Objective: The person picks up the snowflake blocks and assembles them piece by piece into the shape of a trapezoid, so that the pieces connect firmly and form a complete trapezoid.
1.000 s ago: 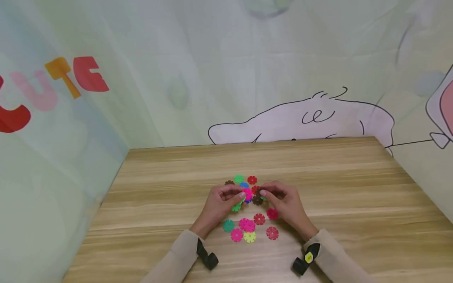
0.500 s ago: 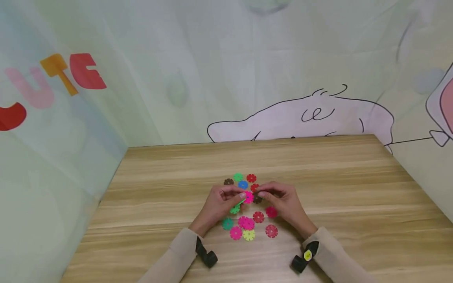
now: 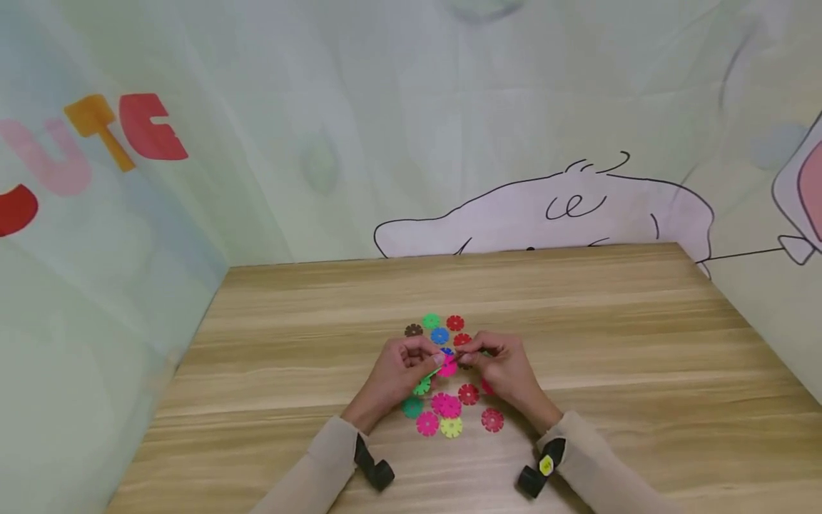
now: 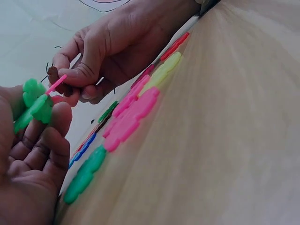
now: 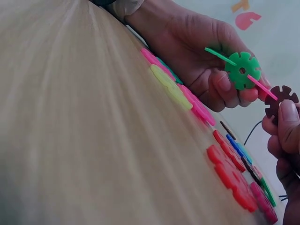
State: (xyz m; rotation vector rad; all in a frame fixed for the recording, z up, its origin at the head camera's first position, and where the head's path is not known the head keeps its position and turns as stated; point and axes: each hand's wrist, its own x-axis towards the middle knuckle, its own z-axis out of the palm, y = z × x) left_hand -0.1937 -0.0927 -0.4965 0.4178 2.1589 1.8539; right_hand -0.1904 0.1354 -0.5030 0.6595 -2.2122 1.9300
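My left hand (image 3: 401,368) holds a small joined piece of notched plastic discs: green discs (image 5: 238,77) with a pink disc (image 3: 448,368) slotted into them. Opposite it, my right hand (image 3: 507,368) pinches a brown disc (image 5: 272,107) between thumb and fingers. In the right wrist view the pink disc's edge meets the brown disc at its rim; how deep the slots sit in each other I cannot tell. The left wrist view has the brown disc (image 4: 52,74) nearly edge-on, partly hidden by the right fingers.
Loose discs lie flat around and below the hands on the wooden table (image 3: 289,328): a blue disc (image 3: 439,335), a yellow disc (image 3: 452,428), a teal disc (image 3: 413,407), a red disc (image 3: 492,420) and several others. A printed cloth backdrop (image 3: 289,178) stands behind the table.
My right hand has moved left toward the left hand, bringing the brown disc against the pink one. The left hand's piece has tilted slightly and sits a little lower.
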